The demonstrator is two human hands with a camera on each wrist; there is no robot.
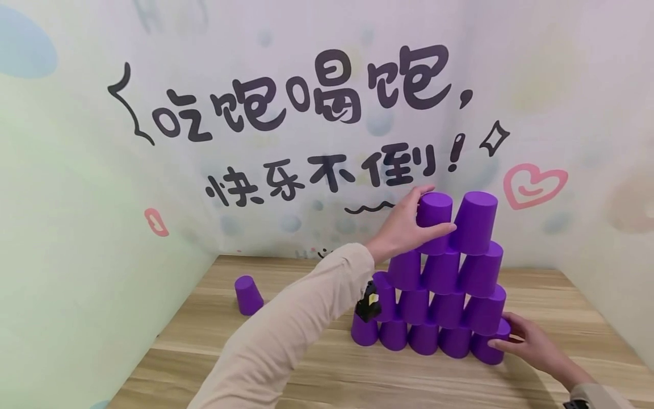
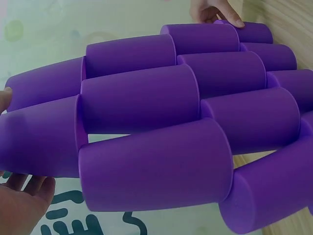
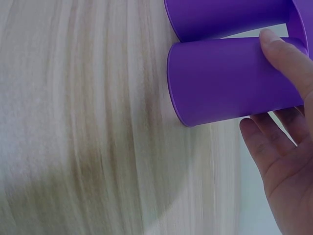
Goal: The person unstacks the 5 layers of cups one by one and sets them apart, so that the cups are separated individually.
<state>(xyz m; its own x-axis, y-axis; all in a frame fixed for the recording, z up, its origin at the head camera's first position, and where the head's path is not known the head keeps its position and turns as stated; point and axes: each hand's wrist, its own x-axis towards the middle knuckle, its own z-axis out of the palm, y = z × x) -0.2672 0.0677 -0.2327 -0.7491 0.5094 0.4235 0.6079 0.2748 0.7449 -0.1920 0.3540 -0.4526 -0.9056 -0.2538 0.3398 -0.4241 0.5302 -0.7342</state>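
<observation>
Upside-down purple cups stand in a stepped pyramid, with two at the top. My left hand (image 1: 401, 227) holds the left top cup (image 1: 436, 213), thumb across its near side and fingers around the far side. In the left wrist view this cup (image 2: 39, 137) rests on the row below, beside the right top cup (image 1: 476, 222). Down at the table, my right hand (image 1: 533, 343) holds the bottom row's right end cup (image 1: 487, 349). The right wrist view shows its thumb (image 3: 283, 56) on that cup's side and the fingers (image 3: 266, 142) along the opposite side.
A single upside-down purple cup (image 1: 248, 295) stands apart on the wood-grain table (image 1: 194, 341), left of the pyramid. A printed backdrop (image 1: 286, 45) with black lettering rises behind the table. The left wrist camera (image 1: 369, 301) overlaps the pyramid's left edge in the head view.
</observation>
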